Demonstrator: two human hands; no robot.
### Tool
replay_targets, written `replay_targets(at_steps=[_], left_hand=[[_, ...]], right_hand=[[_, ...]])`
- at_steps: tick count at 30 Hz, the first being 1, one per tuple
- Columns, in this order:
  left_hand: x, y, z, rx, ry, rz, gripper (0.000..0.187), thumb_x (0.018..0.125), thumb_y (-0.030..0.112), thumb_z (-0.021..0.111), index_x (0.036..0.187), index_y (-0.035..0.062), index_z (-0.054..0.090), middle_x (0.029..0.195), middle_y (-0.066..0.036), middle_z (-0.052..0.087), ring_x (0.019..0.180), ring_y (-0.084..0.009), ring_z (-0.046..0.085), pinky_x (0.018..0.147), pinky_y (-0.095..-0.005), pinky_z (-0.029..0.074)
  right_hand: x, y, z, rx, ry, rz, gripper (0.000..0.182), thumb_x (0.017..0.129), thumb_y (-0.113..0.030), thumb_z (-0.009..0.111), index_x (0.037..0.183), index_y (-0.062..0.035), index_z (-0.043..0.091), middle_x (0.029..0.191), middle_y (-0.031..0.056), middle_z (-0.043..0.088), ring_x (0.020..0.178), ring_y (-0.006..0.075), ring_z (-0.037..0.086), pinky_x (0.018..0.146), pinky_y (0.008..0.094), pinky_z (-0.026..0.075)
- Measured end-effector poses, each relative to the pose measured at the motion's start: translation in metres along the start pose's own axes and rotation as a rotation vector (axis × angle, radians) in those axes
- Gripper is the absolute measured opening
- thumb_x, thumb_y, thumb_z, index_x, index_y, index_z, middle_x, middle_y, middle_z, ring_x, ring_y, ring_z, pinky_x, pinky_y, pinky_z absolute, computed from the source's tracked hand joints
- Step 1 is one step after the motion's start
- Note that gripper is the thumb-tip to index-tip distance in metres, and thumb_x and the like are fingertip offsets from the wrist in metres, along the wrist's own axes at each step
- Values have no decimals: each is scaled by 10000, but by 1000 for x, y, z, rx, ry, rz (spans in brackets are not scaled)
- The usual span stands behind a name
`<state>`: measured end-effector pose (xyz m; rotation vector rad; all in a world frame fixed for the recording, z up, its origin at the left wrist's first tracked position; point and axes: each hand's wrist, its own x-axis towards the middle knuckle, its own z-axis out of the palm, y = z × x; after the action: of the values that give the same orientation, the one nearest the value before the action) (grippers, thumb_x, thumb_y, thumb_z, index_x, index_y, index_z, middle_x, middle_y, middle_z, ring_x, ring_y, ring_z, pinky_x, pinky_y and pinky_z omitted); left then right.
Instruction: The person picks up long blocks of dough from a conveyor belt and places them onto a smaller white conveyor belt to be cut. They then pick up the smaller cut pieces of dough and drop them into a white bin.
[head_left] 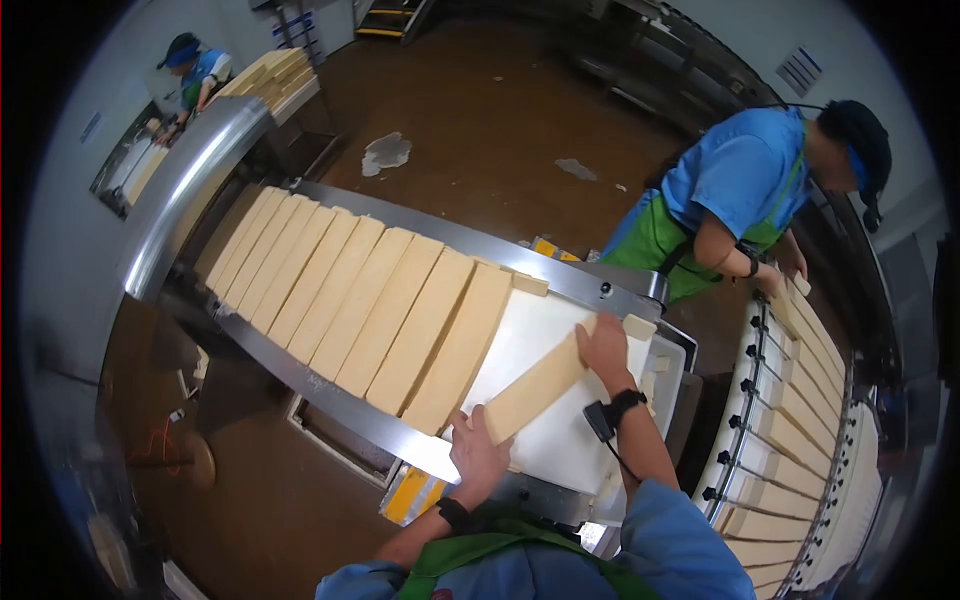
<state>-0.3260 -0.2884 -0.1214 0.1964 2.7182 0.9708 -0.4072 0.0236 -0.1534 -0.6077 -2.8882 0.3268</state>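
Observation:
A flat, pale strip that looks like dough [537, 393] lies slantwise over the white conveyor belt [525, 335]. My left hand [479, 455] has its fingers closed around the strip's near end. At the far end my right hand [604, 352] grips the same strip, with the thumb side on its edge. Left of it, a row of similar long dough strips [383, 300] lies side by side along the belt. Two small offcuts, one at the row's far end [530, 284] and one near my right hand [640, 327], rest close to the metal rail.
A white bin [665, 372] with scraps stands beyond the belt's end. To the right, a co-worker [735, 190] handles strips on a second conveyor [790, 430]. A curved metal cover [195, 190] spans the far left; another person [195, 75] works behind it.

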Motion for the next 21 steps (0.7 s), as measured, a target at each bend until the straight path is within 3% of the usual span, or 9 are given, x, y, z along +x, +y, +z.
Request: replay_targets(at_steps=[3, 5, 7, 11, 13, 15, 17, 19, 21], left_hand=[[11, 13, -10, 52, -146, 100, 865, 731, 298, 902, 1436, 74, 454, 1312, -247, 448, 1191, -462, 549, 947, -527, 515], [20, 12, -8, 95, -262, 176, 892, 717, 336, 908, 1443, 86, 455, 1318, -242, 468, 1202, -459, 547, 956, -537, 512], [27, -6, 11, 201, -174, 258, 932, 677, 382, 918, 1437, 82, 468, 1323, -242, 513, 1217, -448, 553, 976, -547, 506], [29, -7, 23, 166, -151, 310, 925, 613, 309, 940, 1387, 46, 507, 1315, -235, 542, 1220, -441, 553, 1037, -517, 477], [21, 8, 26, 245, -185, 296, 892, 615, 262, 937, 1378, 75, 514, 1339, -211, 526, 1211, -449, 542, 1039, -513, 470], [3, 26, 30, 224, -218, 405, 841, 643, 235, 918, 1368, 84, 520, 1350, -207, 515, 1211, -450, 535, 1029, -513, 473], [-18, 52, 35, 208, -211, 457, 791, 670, 209, 899, 1357, 92, 526, 1361, -204, 503, 1212, -450, 528, 1019, -513, 476], [-50, 90, 45, 144, -132, 620, 736, 714, 139, 856, 1371, 100, 527, 1381, -212, 485, 1228, -445, 508, 1018, -520, 467], [-86, 128, 59, 68, -175, 701, 760, 726, 93, 831, 1416, 109, 514, 1408, -232, 460, 1243, -453, 484, 1029, -529, 455]], right_hand=[[-47, 31, -37, -73, -63, 204, 524, 946, -427, 684, 1115, 68, 648, 1082, 278, 646, 1088, 419, 618, 962, 502, 504], [-68, 45, -36, -45, 27, 195, 571, 953, -469, 670, 1143, 69, 635, 1095, 288, 641, 1089, 434, 611, 975, 504, 500], [-88, 56, -6, 21, 253, 136, 577, 956, -490, 657, 1179, 42, 628, 1105, 269, 651, 1085, 437, 612, 984, 513, 493], [-113, 29, -35, 193, 258, 386, 436, 908, -391, 706, 1079, 0, 620, 1046, 232, 651, 1017, 408, 619, 920, 512, 494], [-138, 39, -23, 55, 373, 432, 478, 903, -386, 709, 1144, 13, 605, 1081, 231, 632, 1054, 399, 594, 937, 498, 483], [-175, 40, -63, 172, 354, 571, 533, 898, -376, 713, 1214, 31, 578, 1115, 232, 610, 1064, 392, 576, 954, 494, 467], [-219, 61, -91, 221, 450, 639, 550, 905, -363, 707, 1251, 39, 563, 1109, 246, 592, 1051, 413, 564, 950, 507, 462], [-264, 84, -110, 139, 723, 695, 541, 914, -346, 699, 1272, 32, 552, 1127, 249, 589, 1064, 441, 552, 957, 513, 458], [-318, 111, -145, 67, 843, 799, 524, 927, -346, 695, 1274, 24, 567, 1153, 253, 600, 1091, 458, 553, 976, 520, 456]])
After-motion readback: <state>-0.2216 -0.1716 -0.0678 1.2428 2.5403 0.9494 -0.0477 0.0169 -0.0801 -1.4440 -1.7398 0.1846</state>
